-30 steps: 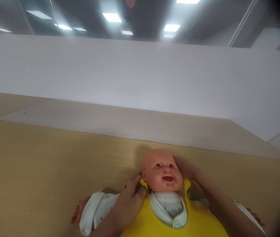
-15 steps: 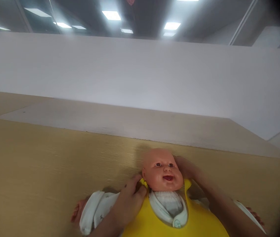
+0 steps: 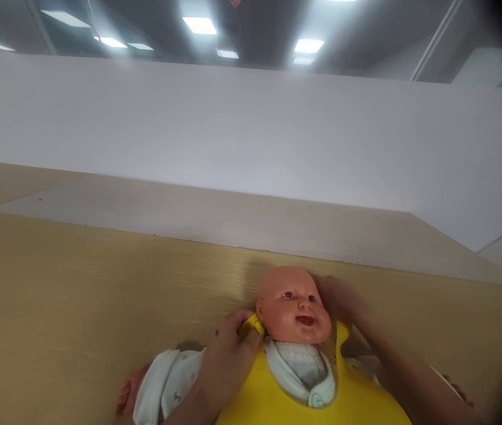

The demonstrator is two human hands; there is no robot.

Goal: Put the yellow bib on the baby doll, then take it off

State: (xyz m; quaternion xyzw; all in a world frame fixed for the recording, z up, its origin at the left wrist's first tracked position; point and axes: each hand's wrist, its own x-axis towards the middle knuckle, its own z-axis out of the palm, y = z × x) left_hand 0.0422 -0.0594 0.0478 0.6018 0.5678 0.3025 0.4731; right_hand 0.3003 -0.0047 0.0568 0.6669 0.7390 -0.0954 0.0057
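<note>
A baby doll in white printed clothes lies face up, its head toward the far side. Over its chest spreads a yellow bib, with a neck strap rising on each side of the head. My left hand pinches the bib's strap end beside the doll's ear, thumb and fingers closed on it. On the other side, my right hand reaches behind the doll's head and neck by the other strap. Its fingers are hidden there, so its hold cannot be made out.
The doll lies on a wood-coloured table. A paler strip runs along the far edge, in front of a white partition wall. Ceiling lights glow above it.
The doll's head has turned slightly to the right. My left hand has shifted a little left with the strap end, and more of that yellow strap shows. The doll's left-side sleeve has moved outward.
</note>
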